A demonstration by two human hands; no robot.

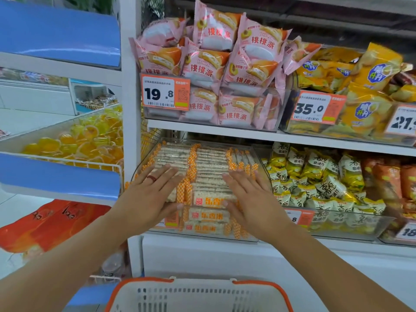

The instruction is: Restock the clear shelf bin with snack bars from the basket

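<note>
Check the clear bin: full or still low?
Full. Snack bars fill the clear bin in packed rows up to its rim; both flat hands, left and right, press them.

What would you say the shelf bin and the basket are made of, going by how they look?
Bin: probably clear hard plastic, glossy; bars show through its walls. Basket: looks like matte moulded plastic, white slotted wall, orange rim.

The pink packs (258, 48) read 桃桃派. The tag (165, 92) on their bin reads 19.8. A second tag (317, 108) (on the yellow-bag bin) reads 35.0, and a third (403, 121), cut by the frame edge, starts 21. The snack bars (210, 202) show 乐香米, and the yellow-green packs (315, 159) read 非油炸.
</note>
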